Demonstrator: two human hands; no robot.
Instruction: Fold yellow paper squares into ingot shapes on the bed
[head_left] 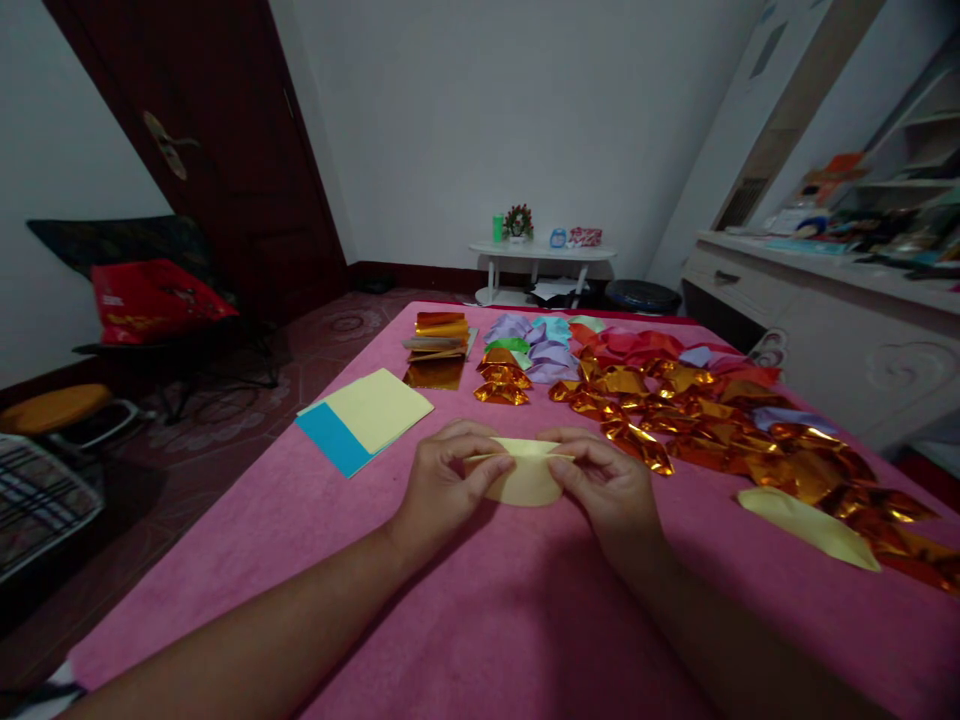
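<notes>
In the head view I see the left hand (444, 472) and the right hand (616, 490) facing each other over the pink cloth (450, 600), with the yellow paper (526, 484) stretched between them. The left thumb (486, 478) and index finger are clamped on the paper's left end; the right thumb (571, 476) and index finger are clamped on its right end. Both thumbs press on the side nearest me. Between the two grips I have a clear look at the middle of the paper: its upper edge runs nearly straight, and its lower part curves down below the thumb tips. I cannot tell whether that lower edge touches the cloth. The other fingers curl behind, partly hidden.

Beyond the left hand, a yellow stack (382, 402) lies partly over a blue sheet (334, 440), and farther back I see a foil stack (436, 372). Beyond and right of the right hand, gold pieces (626, 405) spread across the cloth, with red pieces (630, 345) and lilac pieces (553, 360) behind them. A yellow piece (810, 525) lies apart from both hands, beside the gold on the right.
</notes>
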